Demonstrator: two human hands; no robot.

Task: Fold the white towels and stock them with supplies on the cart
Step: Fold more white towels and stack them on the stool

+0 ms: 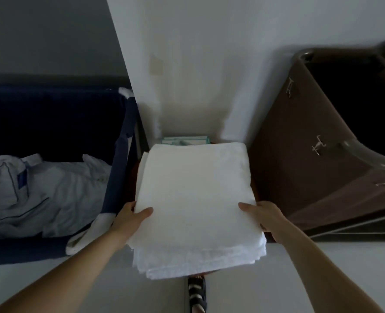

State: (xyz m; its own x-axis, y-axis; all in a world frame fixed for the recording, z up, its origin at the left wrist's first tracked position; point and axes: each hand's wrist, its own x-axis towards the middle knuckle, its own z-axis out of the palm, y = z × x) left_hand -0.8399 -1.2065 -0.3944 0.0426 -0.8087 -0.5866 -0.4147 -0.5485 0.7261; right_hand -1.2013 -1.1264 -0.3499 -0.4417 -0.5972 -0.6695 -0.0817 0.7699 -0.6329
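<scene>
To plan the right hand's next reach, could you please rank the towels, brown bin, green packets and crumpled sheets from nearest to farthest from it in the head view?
1. Towels: gripped by the right hand.
2. Brown bin: just to its right.
3. Green packets: behind the towels.
4. Crumpled sheets: far left, in the blue bin.

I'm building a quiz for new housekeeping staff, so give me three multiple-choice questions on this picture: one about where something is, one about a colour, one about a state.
1. Where is the crumpled linen?
A. In the navy bin left of the towels
B. On the towels
C. On a chair

2. What colour are the towels?
A. Blue
B. White
C. Brown

3. How are the towels held?
A. By one hand
B. By no hand
C. By both hands

Answers: 1 A, the linen lies inside the bin; 2 B, the stack is plain white; 3 C, the left hand and right hand each grip a side, thumbs on top.
</scene>
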